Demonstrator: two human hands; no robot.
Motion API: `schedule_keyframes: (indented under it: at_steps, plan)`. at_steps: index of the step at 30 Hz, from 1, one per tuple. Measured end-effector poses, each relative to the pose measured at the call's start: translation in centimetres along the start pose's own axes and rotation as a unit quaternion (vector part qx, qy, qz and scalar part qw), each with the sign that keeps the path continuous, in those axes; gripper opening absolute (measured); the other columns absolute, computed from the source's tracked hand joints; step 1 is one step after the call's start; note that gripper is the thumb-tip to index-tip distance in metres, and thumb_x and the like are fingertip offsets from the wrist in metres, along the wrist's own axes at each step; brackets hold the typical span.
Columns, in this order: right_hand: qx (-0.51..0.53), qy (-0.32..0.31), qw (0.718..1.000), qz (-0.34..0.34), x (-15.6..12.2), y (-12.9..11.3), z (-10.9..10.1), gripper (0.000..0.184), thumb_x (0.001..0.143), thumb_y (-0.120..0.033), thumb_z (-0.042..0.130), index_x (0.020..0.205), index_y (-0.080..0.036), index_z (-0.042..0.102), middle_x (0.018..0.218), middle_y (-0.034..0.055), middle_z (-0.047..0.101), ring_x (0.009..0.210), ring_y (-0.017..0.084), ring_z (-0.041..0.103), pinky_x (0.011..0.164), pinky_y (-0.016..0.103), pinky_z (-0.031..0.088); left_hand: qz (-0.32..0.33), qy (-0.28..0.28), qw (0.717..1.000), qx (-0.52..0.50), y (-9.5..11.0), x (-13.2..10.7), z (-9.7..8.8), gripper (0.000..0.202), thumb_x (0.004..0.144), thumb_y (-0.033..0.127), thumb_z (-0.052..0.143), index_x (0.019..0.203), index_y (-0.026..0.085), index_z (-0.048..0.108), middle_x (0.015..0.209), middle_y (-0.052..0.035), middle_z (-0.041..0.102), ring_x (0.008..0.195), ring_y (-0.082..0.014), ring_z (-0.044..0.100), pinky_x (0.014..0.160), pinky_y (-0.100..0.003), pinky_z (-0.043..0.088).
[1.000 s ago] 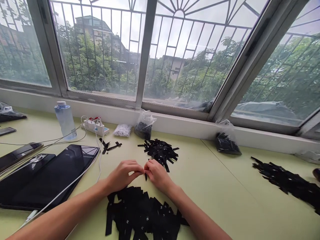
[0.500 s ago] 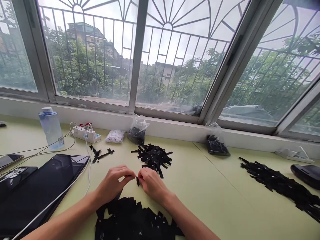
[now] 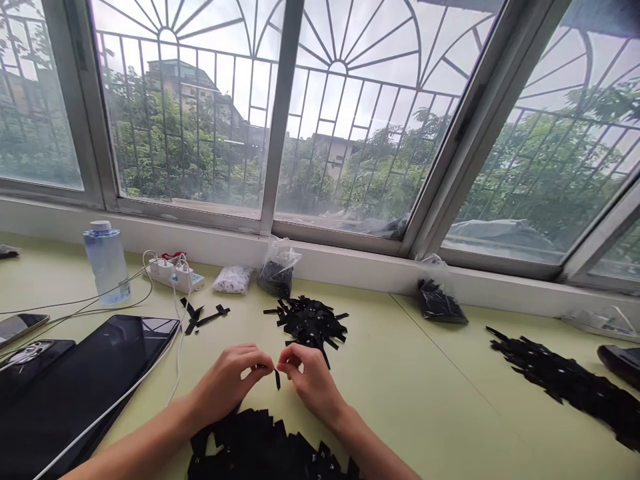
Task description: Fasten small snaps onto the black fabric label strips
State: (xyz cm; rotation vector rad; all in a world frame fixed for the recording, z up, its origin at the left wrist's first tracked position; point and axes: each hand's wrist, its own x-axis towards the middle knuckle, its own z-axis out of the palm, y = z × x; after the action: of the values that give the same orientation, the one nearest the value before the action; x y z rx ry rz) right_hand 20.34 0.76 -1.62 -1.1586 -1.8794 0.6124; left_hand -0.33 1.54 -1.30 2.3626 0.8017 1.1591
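Note:
My left hand [image 3: 235, 377] pinches a small black fabric strip [image 3: 278, 381], which hangs down from the fingertips. Right beside it, my right hand [image 3: 313, 383] has thumb and forefinger pressed together; whatever lies between them is too small to make out. Below both wrists spreads a layer of overlapping black fabric strips [image 3: 265, 443], some bearing tiny white marks. Beyond my fingers sits a loose heap of similar black strips [image 3: 310, 321]. A few more strips [image 3: 194, 317] lie off to the left.
On the left are a large dark tablet [image 3: 115, 373], phones, a water bottle [image 3: 107, 263] and a power strip [image 3: 175, 273] with trailing cables. Clear bags [image 3: 277, 273] stand along the window ledge. A long row of black strips [image 3: 560, 373] and a dark object [image 3: 620, 363] lie right.
My right fingertips have drawn slightly away from the left ones, showing a small gap. The strip still hangs at my left fingertips. The whole view has shifted slightly.

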Motion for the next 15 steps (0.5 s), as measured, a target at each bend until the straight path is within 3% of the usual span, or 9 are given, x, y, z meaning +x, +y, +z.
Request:
schedule_keyframes:
  at_steps: [4, 7, 15]
  plan:
    - [0.125, 0.028, 0.991, 0.034, -0.3, -1.0, 0.4, 0.01, 0.083, -0.024, 0.071, 0.076, -0.019, 0.068, 0.069, -0.0009, 0.068, 0.065, 0.015, 0.063, 0.065, 0.027, 0.049, -0.014, 0.002, 1.0, -0.011, 0.0, -0.1, 0.2, 0.014, 0.095, 0.02, 0.06, 0.09, 0.023, 0.073, 0.082, -0.0022, 0.071, 0.078, -0.0159, 0.065, 0.071, -0.026, 0.051]
    - [0.196, 0.063, 0.976, 0.07, -0.4, -1.4, 0.8, 0.021, 0.078, -0.035, 0.079, 0.073, -0.019, 0.067, 0.07, 0.001, 0.069, 0.067, 0.017, 0.066, 0.066, 0.029, 0.052, -0.026, 0.006, 0.999, -0.019, 0.0, -0.1, 0.4, 0.013, 0.093, 0.019, 0.062, 0.088, 0.023, 0.073, 0.081, -0.0011, 0.071, 0.077, -0.0153, 0.066, 0.071, -0.025, 0.051]
    - [0.284, 0.08, 0.95, 0.102, -0.4, -1.9, 1.3, 0.033, 0.069, -0.045, 0.086, 0.071, -0.018, 0.067, 0.067, 0.0019, 0.067, 0.065, 0.018, 0.064, 0.064, 0.03, 0.052, -0.059, 0.032, 0.997, -0.044, 0.7, -0.1, 0.3, 0.009, 0.091, 0.021, 0.066, 0.086, 0.022, 0.073, 0.081, 0.0, 0.073, 0.074, -0.0146, 0.068, 0.071, -0.025, 0.052]
